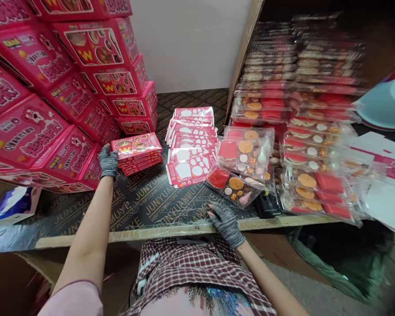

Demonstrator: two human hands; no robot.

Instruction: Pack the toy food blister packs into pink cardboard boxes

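Observation:
My left hand [108,161], in a grey fingertip-less glove, is at the left end of a short pile of flat pink printed boxes [136,145], its fingers closed against the top box; the thumb side is partly hidden. My right hand [226,223], gloved alike, rests on the table's front edge with fingers apart and nothing in them. Ahead of it lie clear packets [233,186] with red, orange and white pieces inside. Between the boxes and the packets, pink-and-white printed cards [191,166] lie fanned in overlapping rows.
Tall stacks of pink boxes [82,87] rise at the left. Rows of clear packets [312,175] fill the right side beside a wooden panel [245,48]. A light blue bowl [385,105] and white card sheets [386,197] are far right. A wooden strip [171,231] edges the table.

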